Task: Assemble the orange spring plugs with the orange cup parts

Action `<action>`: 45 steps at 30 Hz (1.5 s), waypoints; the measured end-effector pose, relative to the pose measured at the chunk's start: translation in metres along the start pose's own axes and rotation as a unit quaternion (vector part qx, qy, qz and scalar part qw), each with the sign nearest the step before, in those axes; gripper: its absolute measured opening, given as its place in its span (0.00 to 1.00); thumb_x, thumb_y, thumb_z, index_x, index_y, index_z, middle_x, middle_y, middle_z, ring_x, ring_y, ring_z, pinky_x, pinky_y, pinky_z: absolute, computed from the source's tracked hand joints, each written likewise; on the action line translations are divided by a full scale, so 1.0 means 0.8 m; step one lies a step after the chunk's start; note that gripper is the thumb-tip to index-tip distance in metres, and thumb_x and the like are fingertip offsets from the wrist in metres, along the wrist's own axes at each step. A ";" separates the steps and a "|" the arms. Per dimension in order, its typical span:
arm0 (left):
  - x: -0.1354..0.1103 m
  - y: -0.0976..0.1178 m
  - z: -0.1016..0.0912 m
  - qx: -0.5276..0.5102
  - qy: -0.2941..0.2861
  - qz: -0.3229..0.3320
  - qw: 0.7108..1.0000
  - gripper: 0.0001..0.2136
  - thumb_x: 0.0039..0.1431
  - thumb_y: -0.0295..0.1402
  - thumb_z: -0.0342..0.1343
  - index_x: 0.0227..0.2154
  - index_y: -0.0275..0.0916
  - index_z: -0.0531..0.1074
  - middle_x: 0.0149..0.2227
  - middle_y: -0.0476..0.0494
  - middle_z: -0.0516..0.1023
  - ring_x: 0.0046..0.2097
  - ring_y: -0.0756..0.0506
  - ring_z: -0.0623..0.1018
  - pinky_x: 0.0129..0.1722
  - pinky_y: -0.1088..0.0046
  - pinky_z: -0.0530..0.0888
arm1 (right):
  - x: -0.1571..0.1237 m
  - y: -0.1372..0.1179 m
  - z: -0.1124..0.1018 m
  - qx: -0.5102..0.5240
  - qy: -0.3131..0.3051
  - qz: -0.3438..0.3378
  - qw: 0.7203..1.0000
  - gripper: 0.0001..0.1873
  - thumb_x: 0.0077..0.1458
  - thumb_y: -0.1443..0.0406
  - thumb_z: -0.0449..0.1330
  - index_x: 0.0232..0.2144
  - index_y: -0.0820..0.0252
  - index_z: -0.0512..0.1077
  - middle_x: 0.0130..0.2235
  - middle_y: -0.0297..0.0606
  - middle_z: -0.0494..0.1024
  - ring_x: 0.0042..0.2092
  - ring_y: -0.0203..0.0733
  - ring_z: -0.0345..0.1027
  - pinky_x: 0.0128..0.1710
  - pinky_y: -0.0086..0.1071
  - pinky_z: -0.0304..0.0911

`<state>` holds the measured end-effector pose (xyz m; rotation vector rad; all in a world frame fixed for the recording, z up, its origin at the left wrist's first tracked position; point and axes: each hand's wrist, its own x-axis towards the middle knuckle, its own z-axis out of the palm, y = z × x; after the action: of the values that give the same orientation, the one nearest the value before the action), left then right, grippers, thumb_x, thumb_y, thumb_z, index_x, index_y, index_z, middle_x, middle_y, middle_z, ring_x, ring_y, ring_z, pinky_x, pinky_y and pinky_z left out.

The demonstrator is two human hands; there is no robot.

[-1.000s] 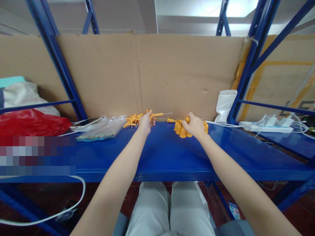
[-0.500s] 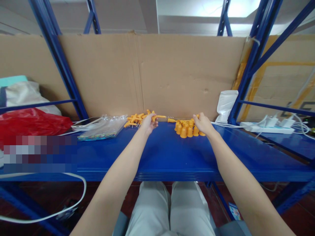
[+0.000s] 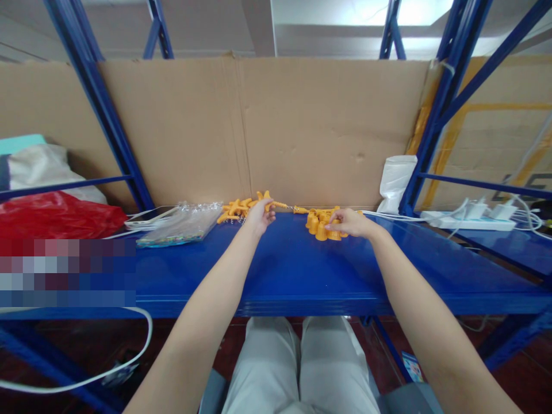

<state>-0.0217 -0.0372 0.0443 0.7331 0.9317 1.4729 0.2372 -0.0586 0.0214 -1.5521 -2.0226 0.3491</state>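
Note:
On the blue metal shelf [image 3: 302, 276] lie two heaps of orange plastic parts. My left hand [image 3: 260, 215] is closed round an orange rod-like part [image 3: 281, 204] whose tip points right, beside a pile of orange star-shaped pieces [image 3: 238, 208]. My right hand [image 3: 350, 222] rests on a cluster of orange cup-shaped pieces [image 3: 321, 225], fingers pinched on one of them. A short orange piece [image 3: 300, 210] lies between the two hands.
A clear plastic bag [image 3: 181, 224] and a phone lie left of the star pieces. A red bag [image 3: 52, 215] sits far left. A white pouch [image 3: 394, 181] and a power strip [image 3: 466, 219] with cables are at the right. Cardboard [image 3: 302, 126] backs the shelf.
My right hand moved right to the far edge of the cup pile, then came back left onto it. My left hand stayed in place with the orange rod.

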 end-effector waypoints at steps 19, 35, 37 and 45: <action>0.021 -0.009 -0.007 0.037 0.029 0.030 0.998 0.07 0.52 0.25 0.67 0.32 0.39 0.75 0.20 0.54 0.72 0.18 0.57 0.68 0.20 0.82 0.66 | 0.002 -0.004 0.018 -0.145 -0.019 -0.014 0.989 0.06 0.46 0.65 0.68 0.27 0.56 0.74 0.28 0.35 0.77 0.32 0.41 0.71 0.34 0.33 0.64; 0.010 -0.009 -0.003 0.054 -0.019 0.021 0.998 0.06 0.55 0.27 0.64 0.30 0.39 0.70 0.26 0.50 0.75 0.25 0.52 0.76 0.29 0.76 0.69 | -0.001 -0.011 0.017 -0.100 -0.032 0.001 0.994 0.05 0.46 0.69 0.62 0.28 0.57 0.77 0.32 0.37 0.81 0.36 0.45 0.75 0.38 0.34 0.66; 0.011 -0.010 -0.003 0.057 -0.025 0.020 0.998 0.07 0.54 0.27 0.65 0.30 0.39 0.71 0.27 0.50 0.76 0.26 0.52 0.76 0.30 0.76 0.70 | -0.001 -0.010 0.019 -0.109 -0.046 0.000 0.993 0.05 0.46 0.69 0.63 0.29 0.56 0.77 0.33 0.37 0.81 0.36 0.44 0.74 0.38 0.35 0.66; 0.011 -0.011 -0.003 0.070 -0.025 0.005 0.997 0.03 0.57 0.26 0.60 0.33 0.39 0.73 0.24 0.50 0.75 0.23 0.52 0.75 0.27 0.78 0.70 | 0.000 -0.010 0.025 -0.132 -0.014 0.006 0.991 0.07 0.46 0.66 0.69 0.31 0.56 0.76 0.34 0.37 0.81 0.37 0.46 0.75 0.40 0.36 0.66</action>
<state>-0.0205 -0.0286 0.0352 0.8738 1.0020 1.4018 0.2197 -0.0583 0.0096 -1.7233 -2.1514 0.1104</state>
